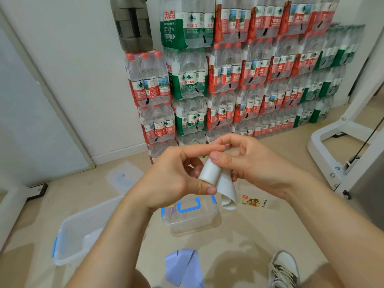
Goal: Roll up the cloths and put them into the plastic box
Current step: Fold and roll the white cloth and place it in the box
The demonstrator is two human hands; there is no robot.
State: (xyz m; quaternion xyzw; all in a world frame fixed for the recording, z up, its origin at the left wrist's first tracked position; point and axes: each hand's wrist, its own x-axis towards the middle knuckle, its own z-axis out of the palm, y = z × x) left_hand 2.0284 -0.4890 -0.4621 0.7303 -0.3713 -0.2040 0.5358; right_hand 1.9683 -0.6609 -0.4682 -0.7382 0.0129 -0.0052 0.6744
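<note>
A white cloth (211,172) is partly rolled into a tight tube, held in the air at chest height. My left hand (176,179) pinches the near end of the roll with thumb and fingers. My right hand (249,165) grips the far end, thumb on top. A loose tail of the white cloth (227,193) hangs down from the roll. Directly below stands a small clear plastic box (193,221) with blue clasps, open on the floor. A lilac cloth (184,267) lies unrolled on the floor near my knees.
A larger clear plastic box (83,229) with a blue clasp sits at lower left. A clear lid (124,176) lies further back. A flat yellow-labelled packet (256,201) lies right of the small box. Stacked packs of water bottles (239,80) line the wall. A white metal frame (340,146) stands right. My shoe (284,269) is at bottom right.
</note>
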